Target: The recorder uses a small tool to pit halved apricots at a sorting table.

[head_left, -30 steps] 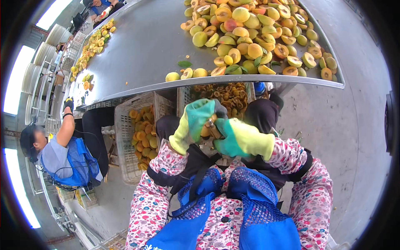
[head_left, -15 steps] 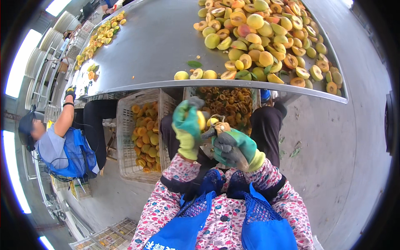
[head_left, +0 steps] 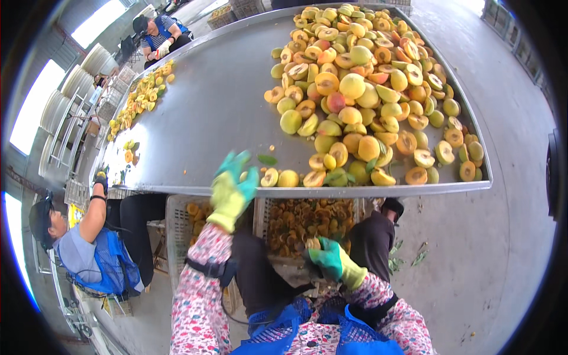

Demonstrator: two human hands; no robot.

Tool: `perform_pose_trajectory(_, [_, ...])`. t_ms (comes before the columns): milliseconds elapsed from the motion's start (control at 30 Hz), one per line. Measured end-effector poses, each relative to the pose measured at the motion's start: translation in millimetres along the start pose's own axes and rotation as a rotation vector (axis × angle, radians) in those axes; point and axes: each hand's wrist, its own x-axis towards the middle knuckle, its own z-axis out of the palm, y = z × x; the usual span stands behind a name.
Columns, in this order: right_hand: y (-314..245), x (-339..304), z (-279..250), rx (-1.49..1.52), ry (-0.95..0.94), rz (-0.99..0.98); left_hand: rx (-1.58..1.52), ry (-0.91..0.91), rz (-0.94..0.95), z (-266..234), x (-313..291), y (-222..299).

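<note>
My left hand (head_left: 232, 184), in a green and yellow glove, is over the near edge of the metal table (head_left: 219, 124). Its fingers are spread beside a row of yellow peaches (head_left: 288, 178). One small piece of fruit shows against the fingers, and they are not closed round it. In a matching glove, my right hand (head_left: 331, 259) is curled closed above my lap. A pale brown end sticks out at its fingertips; the rest of what it grips is hidden. A large heap of whole and halved peaches (head_left: 353, 86) covers the table's right side.
Below the table edge stand a pale crate (head_left: 177, 228) of peach halves and another crate (head_left: 260, 220) of brownish pits and scraps. A co-worker (head_left: 97, 236) sits at the left, another person (head_left: 161, 35) at the far left corner, near a smaller fruit pile (head_left: 139, 97).
My left hand has moved from beside my right, where it held a yellow fruit, up and left to the table edge, and has opened. My right hand has lowered slightly in view, still closed.
</note>
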Motion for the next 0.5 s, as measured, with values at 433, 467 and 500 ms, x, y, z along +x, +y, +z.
perform_pose_trajectory(433, [10.4, 11.8, -13.7, -0.212, 0.073, -0.124, -0.922, -0.527, -0.275, 73.6, 86.9, 19.7])
perform_pose_trajectory(467, [-8.7, 7.0, -8.2, -0.244, 0.083, -0.217, -1.262, -0.545, -0.326, 55.8, 73.4, 23.7])
perform_pose_trajectory(500, [-30.9, 1.1, -2.5, -0.28, 0.109, -0.31, -1.399, -0.487, -0.079, 57.6, 54.2, 20.3])
